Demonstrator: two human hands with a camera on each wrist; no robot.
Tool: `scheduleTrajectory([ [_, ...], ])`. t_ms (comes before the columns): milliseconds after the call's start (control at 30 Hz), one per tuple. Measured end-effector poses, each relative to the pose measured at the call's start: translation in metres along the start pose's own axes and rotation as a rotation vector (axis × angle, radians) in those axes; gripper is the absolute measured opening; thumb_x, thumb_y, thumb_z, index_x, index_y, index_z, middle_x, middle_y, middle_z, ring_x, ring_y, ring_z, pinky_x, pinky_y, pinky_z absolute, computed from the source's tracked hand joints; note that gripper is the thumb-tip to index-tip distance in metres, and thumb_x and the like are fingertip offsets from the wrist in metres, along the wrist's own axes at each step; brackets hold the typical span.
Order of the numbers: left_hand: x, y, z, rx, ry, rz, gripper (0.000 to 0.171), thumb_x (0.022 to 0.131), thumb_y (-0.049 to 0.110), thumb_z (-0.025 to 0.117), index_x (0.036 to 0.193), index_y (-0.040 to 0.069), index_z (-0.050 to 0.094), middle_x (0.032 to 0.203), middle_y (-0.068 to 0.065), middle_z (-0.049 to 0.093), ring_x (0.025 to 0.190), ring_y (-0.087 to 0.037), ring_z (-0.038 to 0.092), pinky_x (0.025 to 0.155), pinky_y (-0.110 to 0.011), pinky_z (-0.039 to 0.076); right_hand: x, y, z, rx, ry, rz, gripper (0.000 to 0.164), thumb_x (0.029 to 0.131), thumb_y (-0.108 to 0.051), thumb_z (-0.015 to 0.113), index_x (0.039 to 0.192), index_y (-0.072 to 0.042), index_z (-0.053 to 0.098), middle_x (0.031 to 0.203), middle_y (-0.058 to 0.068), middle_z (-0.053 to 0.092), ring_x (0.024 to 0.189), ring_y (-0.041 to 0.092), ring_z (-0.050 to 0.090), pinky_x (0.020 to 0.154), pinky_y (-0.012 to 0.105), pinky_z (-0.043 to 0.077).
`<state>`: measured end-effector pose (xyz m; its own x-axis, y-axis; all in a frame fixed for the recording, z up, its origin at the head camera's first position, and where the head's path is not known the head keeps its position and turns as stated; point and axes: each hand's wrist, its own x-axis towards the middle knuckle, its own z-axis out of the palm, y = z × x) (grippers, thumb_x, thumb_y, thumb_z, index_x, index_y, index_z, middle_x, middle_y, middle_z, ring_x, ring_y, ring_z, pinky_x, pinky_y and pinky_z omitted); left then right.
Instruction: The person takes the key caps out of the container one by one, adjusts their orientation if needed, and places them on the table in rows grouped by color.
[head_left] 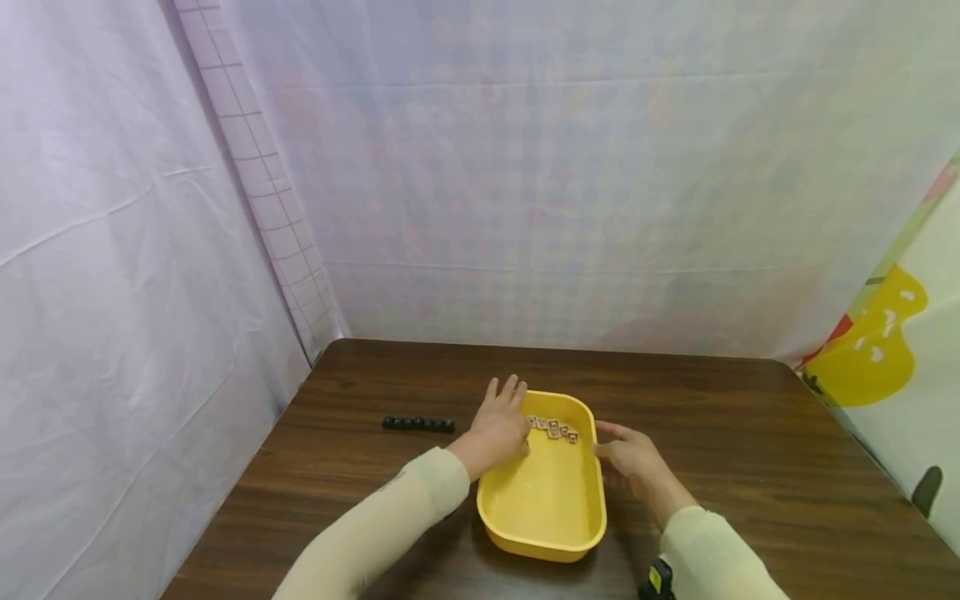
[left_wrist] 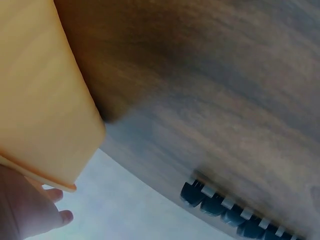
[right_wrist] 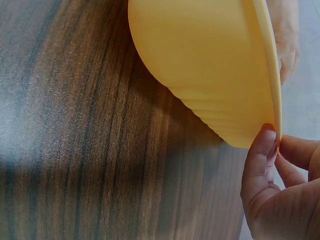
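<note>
One yellow, round-cornered plastic tray: right hand pinches the rim beside it, apparently to steady it; left hand lies across opposite rim, grip unclear. Small pale square tiles sit inside, between hands, presumably penned against scattering; black segmented strip left of left hand.

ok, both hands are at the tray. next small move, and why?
Probably have the left hand pick up one of the small tiles: they lie grouped toward the far end of the yellow tray, near that hand, while the right hand pinches the tray's side and could steady it.
</note>
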<state>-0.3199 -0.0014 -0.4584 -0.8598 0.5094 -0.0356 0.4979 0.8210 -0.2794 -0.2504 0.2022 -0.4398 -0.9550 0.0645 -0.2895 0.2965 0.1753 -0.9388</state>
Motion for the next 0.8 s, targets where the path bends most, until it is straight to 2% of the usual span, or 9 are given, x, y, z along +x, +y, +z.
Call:
scheduleTrajectory([
  [133, -0.003, -0.001, 0.001, -0.095, 0.047, -0.009, 0.019, 0.092, 0.050, 0.065, 0.099, 0.036, 0.076, 0.162, -0.008, 0.025, 0.151, -0.031, 0.007, 0.119, -0.053, 0.006, 0.000, 0.002, 0.000, -0.004, -0.003, 0.009, 0.053, 0.096, 0.001, 0.054, 0.146, 0.006, 0.039, 0.105, 0.024, 0.064, 0.076, 0.021, 0.067, 0.065, 0.037, 0.058],
  [200, -0.005, -0.003, 0.000, -0.159, 0.097, -0.008, 0.018, 0.093, 0.047, 0.066, 0.100, 0.034, 0.077, 0.159, -0.009, 0.030, 0.149, -0.032, 0.013, 0.118, -0.052, 0.013, 0.000, 0.002, 0.001, -0.006, -0.005, 0.009, 0.053, 0.096, 0.001, 0.054, 0.146, 0.006, 0.039, 0.107, 0.025, 0.064, 0.077, 0.021, 0.067, 0.066, 0.037, 0.058],
  [300, -0.009, -0.007, -0.004, -0.306, 0.208, 0.004, 0.018, 0.093, 0.040, 0.068, 0.100, 0.027, 0.078, 0.146, -0.008, 0.046, 0.139, -0.028, 0.034, 0.113, -0.048, 0.029, -0.001, 0.002, 0.001, -0.010, -0.009, 0.007, 0.053, 0.096, 0.001, 0.054, 0.146, 0.006, 0.039, 0.109, 0.026, 0.064, 0.078, 0.022, 0.067, 0.065, 0.037, 0.058],
  [400, -0.013, -0.013, -0.010, -0.502, 0.289, 0.035, 0.014, 0.092, 0.031, 0.071, 0.095, 0.019, 0.077, 0.117, -0.001, 0.065, 0.111, -0.018, 0.056, 0.104, -0.041, 0.039, -0.001, 0.002, 0.001, -0.007, -0.008, 0.003, 0.053, 0.096, 0.001, 0.054, 0.146, 0.006, 0.040, 0.108, 0.025, 0.064, 0.077, 0.021, 0.067, 0.065, 0.037, 0.058],
  [467, -0.015, -0.017, -0.014, -0.629, 0.299, 0.047, 0.013, 0.090, 0.027, 0.073, 0.095, 0.016, 0.077, 0.099, 0.004, 0.069, 0.091, -0.012, 0.061, 0.099, -0.037, 0.044, -0.001, 0.001, 0.001, -0.006, -0.008, 0.004, 0.053, 0.096, 0.001, 0.054, 0.146, 0.006, 0.039, 0.108, 0.025, 0.064, 0.076, 0.021, 0.067, 0.065, 0.037, 0.058],
  [533, -0.018, -0.022, -0.016, -0.734, 0.292, 0.051, 0.012, 0.090, 0.025, 0.074, 0.094, 0.014, 0.078, 0.086, 0.007, 0.071, 0.076, -0.007, 0.061, 0.087, -0.031, 0.051, -0.001, 0.001, 0.001, -0.006, -0.005, 0.006, 0.053, 0.096, 0.001, 0.054, 0.146, 0.005, 0.039, 0.108, 0.025, 0.064, 0.076, 0.021, 0.067, 0.065, 0.037, 0.058],
  [600, -0.020, -0.026, -0.017, -0.802, 0.286, 0.037, 0.012, 0.091, 0.025, 0.073, 0.094, 0.015, 0.078, 0.084, 0.008, 0.070, 0.070, -0.004, 0.060, 0.074, -0.026, 0.053, -0.001, 0.000, 0.000, -0.007, -0.002, 0.008, 0.053, 0.096, 0.000, 0.055, 0.147, 0.005, 0.039, 0.111, 0.026, 0.063, 0.076, 0.021, 0.067, 0.065, 0.037, 0.058],
  [667, -0.022, -0.029, -0.016, -0.858, 0.283, 0.014, 0.010, 0.090, 0.024, 0.074, 0.093, 0.015, 0.078, 0.081, 0.009, 0.069, 0.067, -0.003, 0.058, 0.062, -0.022, 0.050, -0.001, 0.000, 0.000, -0.008, 0.004, 0.010, 0.053, 0.096, 0.000, 0.055, 0.147, 0.005, 0.040, 0.114, 0.026, 0.062, 0.077, 0.022, 0.067, 0.066, 0.038, 0.058],
  [800, -0.024, -0.033, -0.014, -0.918, 0.272, -0.023, 0.011, 0.087, 0.024, 0.077, 0.093, 0.015, 0.075, 0.080, 0.009, 0.066, 0.071, -0.005, 0.057, 0.064, -0.022, 0.049, -0.001, 0.000, 0.000, -0.008, 0.011, 0.009, 0.054, 0.096, 0.000, 0.056, 0.147, 0.005, 0.039, 0.115, 0.026, 0.060, 0.078, 0.022, 0.066, 0.067, 0.039, 0.058],
])
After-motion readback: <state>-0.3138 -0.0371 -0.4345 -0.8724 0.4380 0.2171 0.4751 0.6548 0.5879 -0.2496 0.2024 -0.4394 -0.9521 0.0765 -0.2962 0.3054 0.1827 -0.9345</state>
